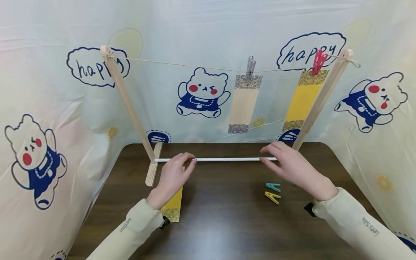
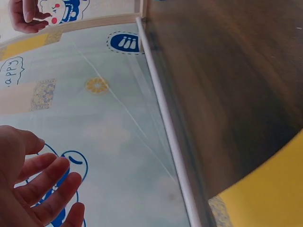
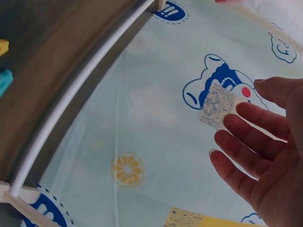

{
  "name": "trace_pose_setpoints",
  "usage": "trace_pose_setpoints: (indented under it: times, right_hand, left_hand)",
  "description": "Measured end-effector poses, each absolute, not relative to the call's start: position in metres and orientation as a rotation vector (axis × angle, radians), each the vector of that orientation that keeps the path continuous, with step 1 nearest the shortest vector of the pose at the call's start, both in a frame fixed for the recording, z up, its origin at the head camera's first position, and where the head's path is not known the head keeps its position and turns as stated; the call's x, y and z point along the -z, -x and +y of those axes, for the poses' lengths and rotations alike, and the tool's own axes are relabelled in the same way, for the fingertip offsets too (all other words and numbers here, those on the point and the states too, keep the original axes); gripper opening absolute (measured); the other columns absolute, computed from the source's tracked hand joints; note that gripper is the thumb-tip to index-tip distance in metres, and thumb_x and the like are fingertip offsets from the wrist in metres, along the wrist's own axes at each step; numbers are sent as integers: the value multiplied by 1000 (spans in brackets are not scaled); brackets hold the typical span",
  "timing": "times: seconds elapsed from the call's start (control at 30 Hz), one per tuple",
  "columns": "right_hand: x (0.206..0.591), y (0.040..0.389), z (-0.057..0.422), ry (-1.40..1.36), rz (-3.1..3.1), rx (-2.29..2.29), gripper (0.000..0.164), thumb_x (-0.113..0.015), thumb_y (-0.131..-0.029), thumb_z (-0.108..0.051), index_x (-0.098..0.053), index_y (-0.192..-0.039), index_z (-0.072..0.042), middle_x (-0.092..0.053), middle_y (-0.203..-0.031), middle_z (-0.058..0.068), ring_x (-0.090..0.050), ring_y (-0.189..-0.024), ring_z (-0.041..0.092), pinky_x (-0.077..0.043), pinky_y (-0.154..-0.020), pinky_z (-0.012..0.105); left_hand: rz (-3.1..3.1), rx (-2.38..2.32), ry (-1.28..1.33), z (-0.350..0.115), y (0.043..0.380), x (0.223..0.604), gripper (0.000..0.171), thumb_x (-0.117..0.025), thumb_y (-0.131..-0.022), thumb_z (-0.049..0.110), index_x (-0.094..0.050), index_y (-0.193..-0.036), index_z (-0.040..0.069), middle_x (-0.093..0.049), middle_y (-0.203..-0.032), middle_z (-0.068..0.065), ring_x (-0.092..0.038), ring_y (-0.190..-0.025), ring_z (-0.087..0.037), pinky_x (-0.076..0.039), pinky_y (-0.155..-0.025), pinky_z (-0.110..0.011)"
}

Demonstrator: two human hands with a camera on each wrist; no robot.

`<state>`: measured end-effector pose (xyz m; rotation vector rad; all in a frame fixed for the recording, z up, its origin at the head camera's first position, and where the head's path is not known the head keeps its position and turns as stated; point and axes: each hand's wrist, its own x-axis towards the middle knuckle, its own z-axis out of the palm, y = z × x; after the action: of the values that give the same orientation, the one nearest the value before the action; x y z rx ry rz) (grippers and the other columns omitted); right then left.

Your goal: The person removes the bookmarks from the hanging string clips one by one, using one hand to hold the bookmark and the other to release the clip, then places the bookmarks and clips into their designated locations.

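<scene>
My left hand (image 1: 175, 174) hovers with loosely bent fingers and holds nothing. It overlaps the left end of a white rod (image 1: 224, 159) in the head view and partly covers a yellow paper strip (image 1: 173, 207) on the table. Nothing is in my right hand (image 1: 289, 164) either; its fingers (image 3: 253, 146) are spread and relaxed, near the rod's right end. Just below that hand lie a blue clothespin (image 1: 273, 186) and a yellow clothespin (image 1: 272, 197). On the string (image 1: 182, 65), a grey clothespin (image 1: 250, 68) holds a cream strip (image 1: 244, 104) and a red clothespin (image 1: 319, 62) holds another yellow strip (image 1: 302, 99).
Two slanting wooden posts (image 1: 130, 104) carry the string above the dark brown table (image 1: 221, 227). The left post stands on a flat wooden foot (image 1: 152, 174). Behind and at both sides hangs a pale curtain (image 1: 201, 32) printed with bears.
</scene>
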<state>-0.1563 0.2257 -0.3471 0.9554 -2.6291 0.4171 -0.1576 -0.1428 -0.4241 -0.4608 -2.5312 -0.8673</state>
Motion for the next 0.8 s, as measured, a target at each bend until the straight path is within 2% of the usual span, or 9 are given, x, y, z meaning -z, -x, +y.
trace_pose_setpoints:
  times: [0.23,0.47,0.6,0.8]
  right_hand:
    - [331,163,225,-1006,-2538,-369,20,-79,-93,-15,-72,-109,-6,-70,-104,8,-69,-93,25,-60,-77,44]
    - [313,167,223,-982,-2550,-361,22,-79,-93,-14,-72,-111,-5,-70,-104,10,-67,-93,26,-60,-78,46]
    - [301,169,223,-980,-2528,-376,24,-80,-92,-12,-72,-113,-4,-70,-106,12,-68,-94,28,-60,-78,48]
    - [288,173,222,-983,-2509,-437,24,-80,-92,-12,-71,-113,-4,-71,-109,13,-68,-101,30,-59,-85,52]
  left_hand:
    - [-2505,925,467,-129,167,418,12,-69,-101,24,-75,-108,15,-73,-97,0,-70,-87,-18,-59,-74,-39]
    - [-2464,1023,488,-114,175,413,14,-71,-101,22,-75,-110,12,-75,-103,-4,-71,-93,-22,-60,-83,-43]
    - [-2463,1086,481,-106,180,405,18,-69,-102,23,-75,-112,10,-75,-105,-6,-70,-93,-22,-60,-83,-42]
    - [-2418,1212,474,-96,188,394,19,-68,-103,24,-76,-112,9,-75,-102,-5,-66,-90,-20,-59,-80,-41]
